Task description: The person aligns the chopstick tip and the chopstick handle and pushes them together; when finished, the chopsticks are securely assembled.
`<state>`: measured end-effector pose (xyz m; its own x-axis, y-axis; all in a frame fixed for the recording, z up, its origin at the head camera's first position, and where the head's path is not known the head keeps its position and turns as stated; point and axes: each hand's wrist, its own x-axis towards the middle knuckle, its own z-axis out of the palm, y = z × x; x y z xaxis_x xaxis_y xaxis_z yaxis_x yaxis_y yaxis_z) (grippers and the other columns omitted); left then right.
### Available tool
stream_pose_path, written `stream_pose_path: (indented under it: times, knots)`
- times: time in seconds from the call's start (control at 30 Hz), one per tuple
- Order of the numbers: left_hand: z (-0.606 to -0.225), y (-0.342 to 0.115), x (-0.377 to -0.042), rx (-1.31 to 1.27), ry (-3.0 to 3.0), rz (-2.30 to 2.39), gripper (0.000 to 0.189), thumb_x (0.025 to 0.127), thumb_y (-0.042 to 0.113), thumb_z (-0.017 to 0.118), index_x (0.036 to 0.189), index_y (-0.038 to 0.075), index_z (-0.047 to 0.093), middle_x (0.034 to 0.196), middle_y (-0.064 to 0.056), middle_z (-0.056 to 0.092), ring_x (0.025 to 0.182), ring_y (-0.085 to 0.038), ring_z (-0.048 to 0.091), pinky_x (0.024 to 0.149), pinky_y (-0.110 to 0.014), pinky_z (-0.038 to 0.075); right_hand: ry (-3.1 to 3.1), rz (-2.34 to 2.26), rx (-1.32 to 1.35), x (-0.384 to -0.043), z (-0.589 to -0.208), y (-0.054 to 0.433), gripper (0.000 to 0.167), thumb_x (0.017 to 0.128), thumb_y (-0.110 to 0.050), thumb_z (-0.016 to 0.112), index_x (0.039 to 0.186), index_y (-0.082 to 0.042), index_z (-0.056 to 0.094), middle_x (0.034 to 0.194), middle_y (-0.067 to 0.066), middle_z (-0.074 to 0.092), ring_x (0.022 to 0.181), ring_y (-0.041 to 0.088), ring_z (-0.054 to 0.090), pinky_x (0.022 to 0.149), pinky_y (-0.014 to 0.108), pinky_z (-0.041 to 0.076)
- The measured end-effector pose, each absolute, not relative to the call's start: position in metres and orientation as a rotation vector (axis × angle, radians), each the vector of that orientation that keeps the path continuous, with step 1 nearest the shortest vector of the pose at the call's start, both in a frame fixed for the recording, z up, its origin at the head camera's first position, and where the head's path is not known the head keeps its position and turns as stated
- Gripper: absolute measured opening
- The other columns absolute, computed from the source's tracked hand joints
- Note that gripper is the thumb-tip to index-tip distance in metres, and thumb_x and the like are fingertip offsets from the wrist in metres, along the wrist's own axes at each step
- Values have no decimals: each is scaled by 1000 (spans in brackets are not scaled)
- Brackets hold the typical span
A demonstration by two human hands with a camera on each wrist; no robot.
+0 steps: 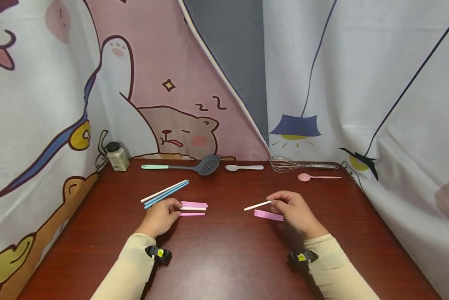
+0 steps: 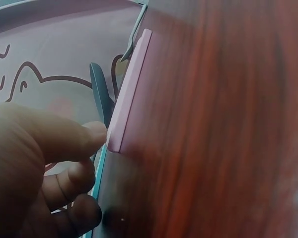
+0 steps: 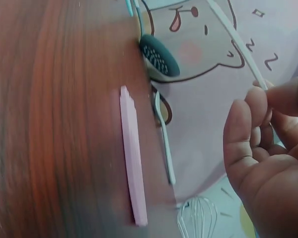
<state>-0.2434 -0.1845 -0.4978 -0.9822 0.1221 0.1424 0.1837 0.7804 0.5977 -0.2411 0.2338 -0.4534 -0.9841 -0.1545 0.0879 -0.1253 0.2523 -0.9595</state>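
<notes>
In the head view my left hand (image 1: 160, 217) is at the left ends of several short pink sticks (image 1: 194, 204) and a white stick (image 1: 198, 209). Its thumb and index finger are at the stick ends; I cannot tell which stick they grip. A separate pink stick (image 1: 193, 214) lies nearest me, level with the thumb. In the left wrist view the fingertips meet the end of a pink stick (image 2: 126, 99). My right hand (image 1: 293, 210) pinches one end of a thin white stick (image 1: 255, 206), raised above a bundle of pink sticks (image 1: 268, 215).
Longer blue sticks (image 1: 168, 194) and a white one lie behind my left hand. Along the back edge stand or lie a jar (image 1: 117, 156), a slotted skimmer (image 1: 208, 166), a white spoon (image 1: 247, 167) and a whisk (image 1: 303, 165). A pink spoon (image 1: 304, 177) lies before the whisk.
</notes>
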Motion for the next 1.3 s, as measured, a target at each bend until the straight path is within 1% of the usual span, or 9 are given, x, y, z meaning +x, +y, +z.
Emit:
stream_pose_path:
  times: [0.1, 0.17, 0.33, 0.43, 0.53, 0.63, 0.8, 1.03, 1.3]
  knots:
    - [-498, -184, -243, -231, -2884, -971, 16, 92, 9, 77, 107, 14, 75, 70, 3, 55, 64, -12, 50, 65, -35, 37, 2399, -1943, -277, -239, -452, 228, 21, 100, 6, 56, 114, 21, 63, 95, 12, 69, 79, 10, 67, 76, 26, 61]
    - [-498, -183, -243, -222, -2890, -968, 16, 92, 9, 77, 108, 14, 75, 71, 3, 55, 64, -13, 50, 65, -35, 37, 2349, -1977, -277, -239, -453, 226, 21, 102, 6, 55, 114, 22, 61, 92, 12, 68, 78, 9, 67, 74, 25, 61]
    - [-496, -182, -243, -213, -2910, -943, 18, 92, 11, 78, 109, 15, 74, 72, 3, 56, 65, -12, 51, 66, -36, 37, 2212, -2094, -265, -238, -454, 222, 19, 104, 6, 54, 115, 21, 57, 89, 10, 69, 77, 9, 70, 75, 26, 62]
    - [-495, -182, -242, -220, -2923, -916, 16, 92, 12, 79, 107, 16, 73, 72, 4, 56, 64, -12, 51, 66, -36, 37, 2166, -2156, -251, -237, -453, 220, 21, 102, 7, 55, 116, 24, 55, 88, 7, 71, 76, 10, 72, 75, 28, 63]
    - [-495, -181, -242, -225, -2929, -895, 13, 91, 13, 79, 100, 16, 71, 72, 4, 56, 64, -12, 51, 66, -36, 37, 2143, -2193, -235, -236, -452, 220, 24, 100, 9, 58, 117, 26, 54, 88, 5, 71, 75, 10, 72, 75, 28, 63]
    - [-495, -181, -242, -217, -2931, -892, 12, 91, 13, 79, 97, 17, 69, 71, 4, 56, 64, -12, 51, 66, -36, 37, 2142, -2203, -217, -236, -452, 219, 20, 99, 9, 60, 114, 22, 57, 88, 7, 72, 74, 10, 72, 75, 28, 63]
    - [-496, -180, -242, -193, -2943, -894, 10, 93, 14, 78, 100, 16, 73, 73, 4, 57, 66, -12, 52, 69, -38, 38, 2199, -2162, -202, -236, -454, 217, 17, 100, 7, 62, 112, 18, 59, 90, 10, 71, 75, 9, 73, 75, 28, 63]
    - [-494, -178, -241, -164, -2966, -904, 7, 93, 16, 77, 93, 15, 71, 72, 2, 56, 66, -13, 52, 72, -41, 38, 2282, -2115, -220, -234, -453, 213, 23, 100, 5, 63, 113, 23, 56, 88, 8, 69, 76, 9, 72, 76, 28, 63]
    - [-493, -175, -241, -170, -2968, -914, 9, 92, 14, 76, 90, 14, 67, 70, 2, 54, 65, -14, 51, 73, -40, 37, 2353, -2070, -257, -230, -450, 208, 20, 100, 4, 65, 110, 20, 60, 88, 12, 68, 76, 9, 70, 75, 28, 63]
